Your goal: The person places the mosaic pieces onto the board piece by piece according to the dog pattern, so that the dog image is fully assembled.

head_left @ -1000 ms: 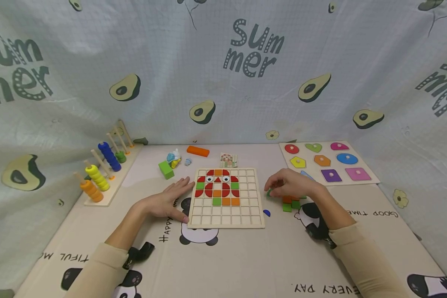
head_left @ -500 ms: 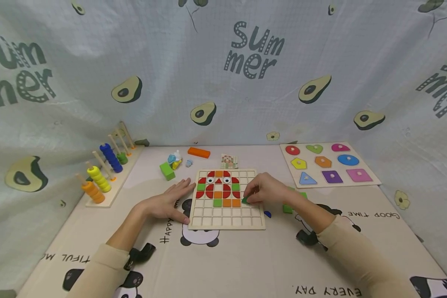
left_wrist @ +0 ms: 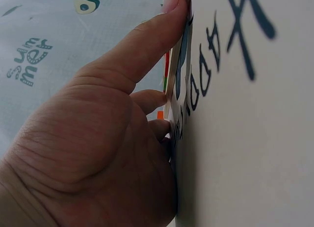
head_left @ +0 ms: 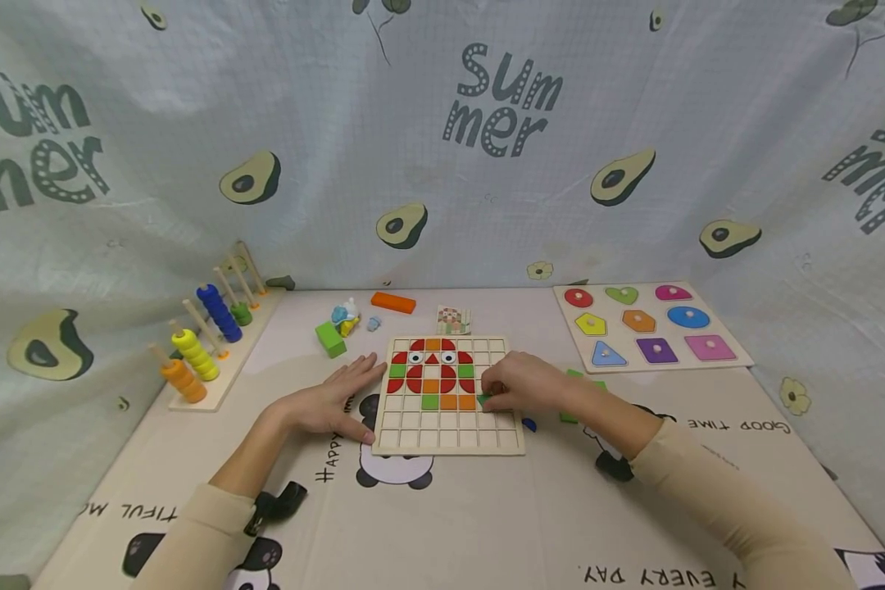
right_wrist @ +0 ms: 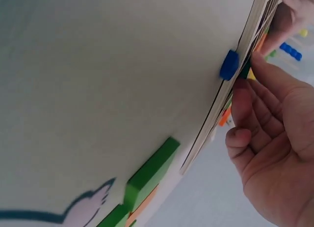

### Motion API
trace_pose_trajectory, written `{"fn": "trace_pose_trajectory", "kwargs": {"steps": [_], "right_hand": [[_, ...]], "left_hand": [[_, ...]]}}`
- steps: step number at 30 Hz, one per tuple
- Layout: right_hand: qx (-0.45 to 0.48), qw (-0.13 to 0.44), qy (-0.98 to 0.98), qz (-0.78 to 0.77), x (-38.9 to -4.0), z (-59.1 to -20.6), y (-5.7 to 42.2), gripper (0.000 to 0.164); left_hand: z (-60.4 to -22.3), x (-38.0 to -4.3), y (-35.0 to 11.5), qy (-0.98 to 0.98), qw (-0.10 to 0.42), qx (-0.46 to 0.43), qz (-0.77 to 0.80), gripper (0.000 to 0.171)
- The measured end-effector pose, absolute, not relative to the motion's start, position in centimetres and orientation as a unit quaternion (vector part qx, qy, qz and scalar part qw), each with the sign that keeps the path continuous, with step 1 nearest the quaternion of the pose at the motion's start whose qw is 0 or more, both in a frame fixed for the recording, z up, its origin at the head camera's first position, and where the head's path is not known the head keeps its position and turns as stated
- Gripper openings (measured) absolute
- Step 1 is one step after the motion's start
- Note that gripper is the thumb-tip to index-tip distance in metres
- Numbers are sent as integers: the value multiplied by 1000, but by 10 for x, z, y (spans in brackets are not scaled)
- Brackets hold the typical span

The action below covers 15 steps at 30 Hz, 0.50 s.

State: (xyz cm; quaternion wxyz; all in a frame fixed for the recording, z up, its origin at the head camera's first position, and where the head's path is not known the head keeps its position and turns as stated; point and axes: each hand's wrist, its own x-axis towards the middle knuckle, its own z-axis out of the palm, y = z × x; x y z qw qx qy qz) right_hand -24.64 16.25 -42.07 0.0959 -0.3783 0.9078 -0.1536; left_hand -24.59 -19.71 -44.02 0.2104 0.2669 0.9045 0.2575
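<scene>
A wooden grid board (head_left: 428, 440) lies flat in mid-table, with red, green, orange and white tiles forming a pattern in its upper left cells. Along its left edge rests my left hand (head_left: 332, 400), fingers extended; in the left wrist view the thumb (left_wrist: 142, 47) lies against the board's side. Over the board's right part, my right hand (head_left: 527, 383) pinches a small green tile (head_left: 483, 400) between thumb and fingertips, just right of an orange tile (head_left: 467, 401). The right wrist view shows this green tile (right_wrist: 246, 70) partly hidden by the fingers.
A blue half-round piece (head_left: 529, 424) lies by the board's right edge. Green tiles (head_left: 569, 415) sit partly behind my right forearm. Farther back are a shape puzzle (head_left: 612, 332), a picture card (head_left: 453, 320), an orange block (head_left: 393, 302), a green block (head_left: 330, 338) and figurines (head_left: 346, 317). Left stands a peg stacker (head_left: 219, 385).
My right hand has moved left from beside the loose tiles to over the board, carrying the green tile, then lowered slightly toward a cell. My left hand has stayed on the board's edge.
</scene>
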Motion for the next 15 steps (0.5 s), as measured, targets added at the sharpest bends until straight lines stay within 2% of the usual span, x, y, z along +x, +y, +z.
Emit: {"fn": "trace_pose_trajectory", "kwargs": {"steps": [15], "right_hand": [[-321,139,915,-200,-239,-410,151,6]], "left_hand": [[-439,-245,-197,902,203,273,264,113]]}}
